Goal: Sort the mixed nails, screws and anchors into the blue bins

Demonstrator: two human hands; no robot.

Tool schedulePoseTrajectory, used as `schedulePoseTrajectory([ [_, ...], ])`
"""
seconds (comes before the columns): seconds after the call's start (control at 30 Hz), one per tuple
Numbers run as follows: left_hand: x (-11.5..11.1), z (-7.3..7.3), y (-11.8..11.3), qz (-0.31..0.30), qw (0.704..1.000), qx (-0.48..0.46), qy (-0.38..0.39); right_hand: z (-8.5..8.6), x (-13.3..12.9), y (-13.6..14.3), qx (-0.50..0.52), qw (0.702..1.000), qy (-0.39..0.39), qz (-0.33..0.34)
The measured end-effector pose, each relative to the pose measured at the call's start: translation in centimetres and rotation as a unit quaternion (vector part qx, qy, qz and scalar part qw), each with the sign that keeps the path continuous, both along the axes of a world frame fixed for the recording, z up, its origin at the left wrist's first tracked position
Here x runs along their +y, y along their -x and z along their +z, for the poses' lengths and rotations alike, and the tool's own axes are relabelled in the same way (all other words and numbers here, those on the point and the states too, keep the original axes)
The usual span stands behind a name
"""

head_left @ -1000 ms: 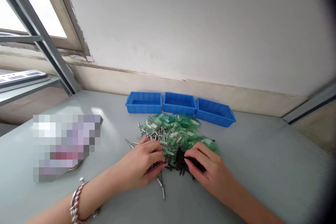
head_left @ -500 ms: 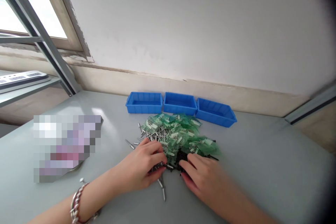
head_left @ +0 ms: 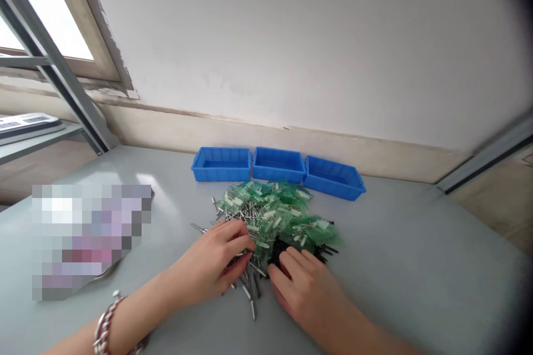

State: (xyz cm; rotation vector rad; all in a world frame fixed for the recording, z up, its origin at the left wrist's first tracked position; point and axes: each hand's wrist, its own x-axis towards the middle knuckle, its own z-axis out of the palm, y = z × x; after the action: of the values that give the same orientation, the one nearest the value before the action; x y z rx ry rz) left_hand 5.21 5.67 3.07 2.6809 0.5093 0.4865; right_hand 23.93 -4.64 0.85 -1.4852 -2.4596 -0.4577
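A heap of silver pop rivets [head_left: 250, 210] and green plastic packets [head_left: 283, 212] lies on the table in front of me. My left hand [head_left: 225, 252] is curled over the near left side of the heap, fingers closed round some rivets; several more poke out below it. My right hand [head_left: 302, 283] bends its fingers over a cluster of black screws [head_left: 278, 249] at the near right side. What lies under both palms is hidden. A few black screws [head_left: 328, 249] stick out beyond the right knuckles.
Three blue bins, the left bin [head_left: 222, 173], the middle bin [head_left: 278, 173] and the right bin [head_left: 333, 184], stand in a row behind the heap. A blurred-out package [head_left: 95, 238] lies on the grey table [head_left: 400, 266] at left. Metal posts rise at both sides.
The view has shifted slightly, so everything sits a little further left. My right hand has drawn slightly nearer to me, uncovering more black screws. My left hand stays at the rivets.
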Motion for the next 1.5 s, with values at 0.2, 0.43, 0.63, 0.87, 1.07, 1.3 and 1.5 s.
schedulePoseTrajectory([
  [0.2,0.0,0.1,-0.2,-0.011,1.0,0.002,0.003,0.4,0.1,-0.4,0.063,0.998,0.018,0.025],
  [0.43,0.0,0.2,-0.2,-0.025,0.999,0.019,-0.012,2.4,2.1,-4.5,0.342,0.931,0.05,-0.116],
  [0.63,-0.8,0.6,-0.2,-0.064,0.998,0.02,-0.008,2.8,5.3,-13.2,0.363,0.885,-0.057,-0.288],
  [0.87,-0.7,0.9,-0.3,-0.065,0.997,0.034,-0.018,2.4,8.5,-17.1,0.302,0.874,-0.13,-0.359],
  [1.07,0.0,0.5,0.0,-0.05,0.998,0.026,-0.018,1.0,9.8,-16.8,0.233,0.881,-0.157,-0.38],
  [1.3,0.0,0.3,0.1,-0.049,0.998,0.026,-0.02,0.3,9.2,-15.7,0.203,0.916,-0.115,-0.325],
  [1.5,-0.1,0.4,0.0,-0.055,0.998,0.026,-0.013,0.8,7.0,-14.5,0.204,0.931,-0.086,-0.29],
])
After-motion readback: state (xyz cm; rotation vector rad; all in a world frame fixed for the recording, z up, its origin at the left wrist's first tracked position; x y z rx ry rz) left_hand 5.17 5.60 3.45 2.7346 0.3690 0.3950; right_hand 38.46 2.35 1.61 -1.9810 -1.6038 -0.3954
